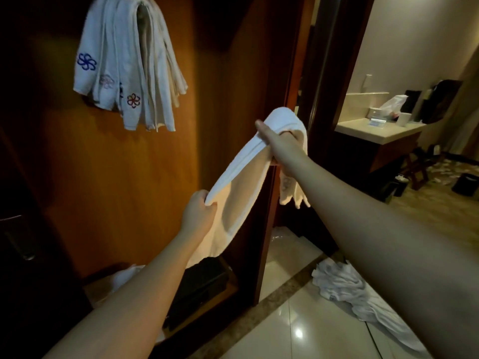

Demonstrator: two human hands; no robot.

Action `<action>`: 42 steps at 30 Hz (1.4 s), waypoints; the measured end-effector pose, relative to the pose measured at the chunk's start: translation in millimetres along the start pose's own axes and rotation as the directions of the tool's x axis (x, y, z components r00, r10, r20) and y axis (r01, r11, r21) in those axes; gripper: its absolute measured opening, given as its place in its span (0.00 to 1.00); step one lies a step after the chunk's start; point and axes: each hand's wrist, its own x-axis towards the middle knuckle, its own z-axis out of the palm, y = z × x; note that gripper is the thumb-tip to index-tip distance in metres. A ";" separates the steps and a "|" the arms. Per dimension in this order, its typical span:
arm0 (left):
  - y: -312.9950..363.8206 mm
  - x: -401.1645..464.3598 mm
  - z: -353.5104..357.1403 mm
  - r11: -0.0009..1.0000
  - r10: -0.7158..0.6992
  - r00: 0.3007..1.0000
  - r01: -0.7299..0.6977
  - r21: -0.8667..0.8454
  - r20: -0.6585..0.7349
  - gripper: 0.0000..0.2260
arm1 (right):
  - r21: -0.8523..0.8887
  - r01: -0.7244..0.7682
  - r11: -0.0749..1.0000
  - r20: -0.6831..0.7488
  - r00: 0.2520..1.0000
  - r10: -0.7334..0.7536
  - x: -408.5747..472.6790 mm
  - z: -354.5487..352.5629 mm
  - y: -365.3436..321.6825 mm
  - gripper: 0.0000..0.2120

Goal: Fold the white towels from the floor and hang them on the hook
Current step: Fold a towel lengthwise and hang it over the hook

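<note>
Wooden wardrobe panel [116,177] behind: left hand [201,211] and right hand [280,141] each grip one white towel [241,177] mid-fold, hung towels [124,66] up-left; next, halve and drape there.

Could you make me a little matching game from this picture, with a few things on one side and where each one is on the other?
Things:
1. held towel
2. folded towels
3. crumpled towels
4. white cup

Places:
A. heaped on the shiny floor tiles
B. on the pale counter in the far room
C. stretched between the left hand and right hand
D. hanging high against the wooden panel

Pairs: 1-C, 2-D, 3-A, 4-B
</note>
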 end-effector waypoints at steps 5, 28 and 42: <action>-6.9 8.9 -12.1 0.996 0.055 0.993 -0.046 0.082 -0.107 0.06 | 0.221 -0.033 0.975 -0.012 0.999 0.037 11.3 9.1 -7.1 0.20; -43.3 -17.8 -98.1 0.677 -0.216 0.960 0.279 -0.681 0.178 0.11 | 0.931 -0.034 0.365 -0.055 0.972 0.230 23.6 -41.4 10.4 0.09; -19.1 -28.3 -108.2 0.977 0.191 0.979 -0.183 -0.109 0.068 0.20 | 0.904 -0.100 0.416 -0.039 0.949 0.312 30.0 -57.4 70.8 0.17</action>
